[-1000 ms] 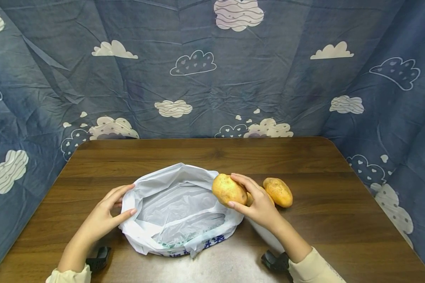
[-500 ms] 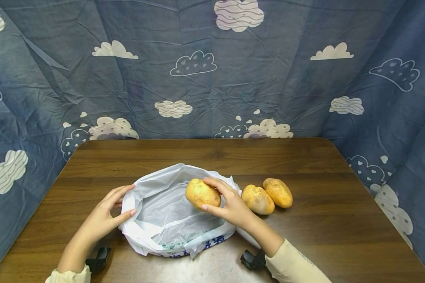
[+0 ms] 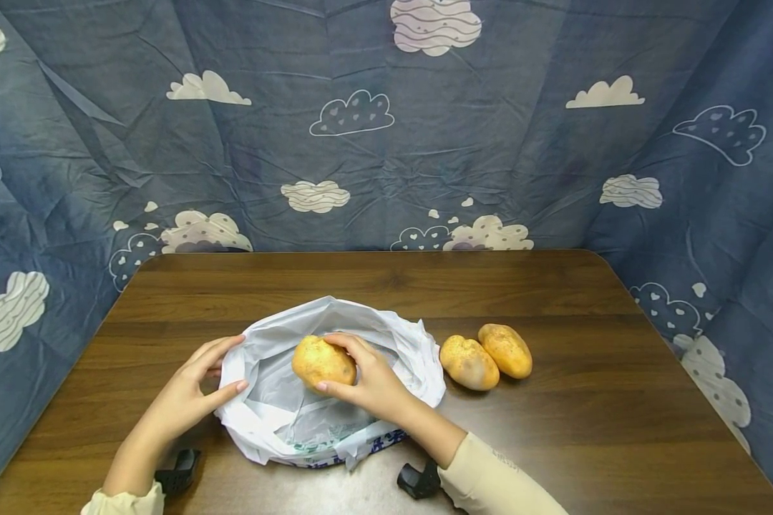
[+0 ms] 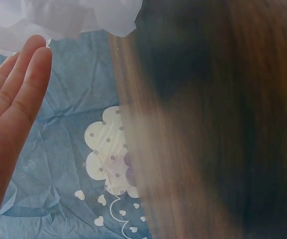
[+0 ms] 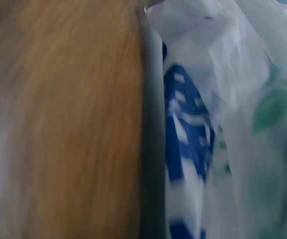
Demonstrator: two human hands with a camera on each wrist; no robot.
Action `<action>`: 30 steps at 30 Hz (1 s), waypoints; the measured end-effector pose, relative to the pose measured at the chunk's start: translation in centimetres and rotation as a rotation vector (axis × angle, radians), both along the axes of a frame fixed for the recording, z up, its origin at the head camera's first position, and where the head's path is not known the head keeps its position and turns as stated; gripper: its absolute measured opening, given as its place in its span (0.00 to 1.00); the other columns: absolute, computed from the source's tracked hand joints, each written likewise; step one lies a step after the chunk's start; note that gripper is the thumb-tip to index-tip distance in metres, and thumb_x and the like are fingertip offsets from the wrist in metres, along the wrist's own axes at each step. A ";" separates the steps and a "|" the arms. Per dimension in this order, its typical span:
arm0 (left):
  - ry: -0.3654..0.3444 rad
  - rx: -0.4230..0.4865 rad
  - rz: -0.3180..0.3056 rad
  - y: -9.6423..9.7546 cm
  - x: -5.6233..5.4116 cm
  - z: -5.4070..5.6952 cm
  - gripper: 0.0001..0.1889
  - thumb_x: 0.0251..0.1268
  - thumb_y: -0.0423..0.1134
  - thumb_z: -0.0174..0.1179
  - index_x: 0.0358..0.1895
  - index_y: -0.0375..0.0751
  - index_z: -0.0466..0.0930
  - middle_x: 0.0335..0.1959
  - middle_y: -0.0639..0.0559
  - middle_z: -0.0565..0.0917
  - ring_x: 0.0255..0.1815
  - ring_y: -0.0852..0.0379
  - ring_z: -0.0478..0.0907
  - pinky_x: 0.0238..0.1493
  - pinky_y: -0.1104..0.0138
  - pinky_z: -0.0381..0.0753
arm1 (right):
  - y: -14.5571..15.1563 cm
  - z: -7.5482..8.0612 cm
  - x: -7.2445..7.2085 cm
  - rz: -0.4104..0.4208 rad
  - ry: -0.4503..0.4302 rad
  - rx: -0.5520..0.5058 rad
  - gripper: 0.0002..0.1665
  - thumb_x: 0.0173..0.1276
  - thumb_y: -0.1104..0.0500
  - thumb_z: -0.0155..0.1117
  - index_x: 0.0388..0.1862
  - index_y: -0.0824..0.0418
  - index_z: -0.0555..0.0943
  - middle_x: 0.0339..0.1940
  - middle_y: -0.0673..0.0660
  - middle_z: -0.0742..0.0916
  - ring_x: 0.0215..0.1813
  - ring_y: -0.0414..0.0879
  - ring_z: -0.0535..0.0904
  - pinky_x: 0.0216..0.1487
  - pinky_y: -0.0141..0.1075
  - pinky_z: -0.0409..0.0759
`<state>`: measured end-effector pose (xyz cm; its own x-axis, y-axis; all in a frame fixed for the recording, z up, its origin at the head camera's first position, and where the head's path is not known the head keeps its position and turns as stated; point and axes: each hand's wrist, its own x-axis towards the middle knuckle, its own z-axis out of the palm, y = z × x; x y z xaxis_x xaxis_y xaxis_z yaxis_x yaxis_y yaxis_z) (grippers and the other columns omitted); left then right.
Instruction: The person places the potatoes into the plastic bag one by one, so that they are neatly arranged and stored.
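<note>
A white plastic bag stands on the table with its mouth spread wide. My right hand holds a potato over the bag's mouth, thumb on the near side and fingers on the far side. At the bag's left rim, my left hand touches the plastic with thumb and fingers spread apart. In the left wrist view its fingers look straight, their tips against the bag. The right wrist view shows the bag's printed side close up, while the right hand is out of that view.
Two more potatoes, one nearer and one farther, lie side by side on the wooden table, right of the bag. A cloud-patterned blue cloth hangs behind the table. Each wrist carries a black device, such as the right one.
My right hand has carried the potato leftward from the bag's right edge to above its mouth. The nearer potato on the table has come into full view. My left hand has stayed put.
</note>
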<state>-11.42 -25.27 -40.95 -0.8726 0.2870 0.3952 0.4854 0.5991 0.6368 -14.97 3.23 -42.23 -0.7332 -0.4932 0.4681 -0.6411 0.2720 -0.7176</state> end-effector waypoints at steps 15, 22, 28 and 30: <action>-0.003 -0.001 0.000 0.1 0.0 0.1 0.34 0.47 0.30 0.67 0.61 0.40 0.66 0.55 0.48 0.70 0.46 0.62 0.70 0.45 0.81 0.68 | -3.6 -1.1 1.1 -0.016 -0.232 0.001 0.32 0.50 0.50 0.70 0.54 0.55 0.71 0.50 0.49 0.77 0.47 0.39 0.72 0.46 0.31 0.73; -0.006 -0.005 -0.003 0.0 0.2 0.1 0.34 0.48 0.30 0.67 0.62 0.41 0.66 0.56 0.48 0.69 0.48 0.63 0.69 0.45 0.81 0.68 | -4.7 -1.7 1.8 -0.020 -0.235 0.026 0.30 0.49 0.50 0.71 0.51 0.55 0.73 0.47 0.48 0.78 0.46 0.37 0.72 0.46 0.29 0.72; -0.001 0.012 -0.015 0.0 0.0 -0.2 0.34 0.46 0.29 0.67 0.61 0.38 0.66 0.56 0.47 0.69 0.48 0.64 0.68 0.45 0.82 0.68 | -5.2 -2.1 2.1 -0.023 -0.234 0.060 0.30 0.49 0.49 0.71 0.51 0.54 0.73 0.47 0.47 0.77 0.47 0.36 0.70 0.48 0.29 0.70; -0.003 0.010 -0.012 0.0 -0.1 -0.2 0.34 0.47 0.29 0.67 0.61 0.39 0.66 0.56 0.47 0.69 0.48 0.64 0.68 0.45 0.82 0.68 | -5.3 -2.1 2.1 -0.023 -0.244 0.076 0.31 0.48 0.48 0.71 0.51 0.54 0.72 0.47 0.46 0.77 0.47 0.36 0.70 0.48 0.29 0.70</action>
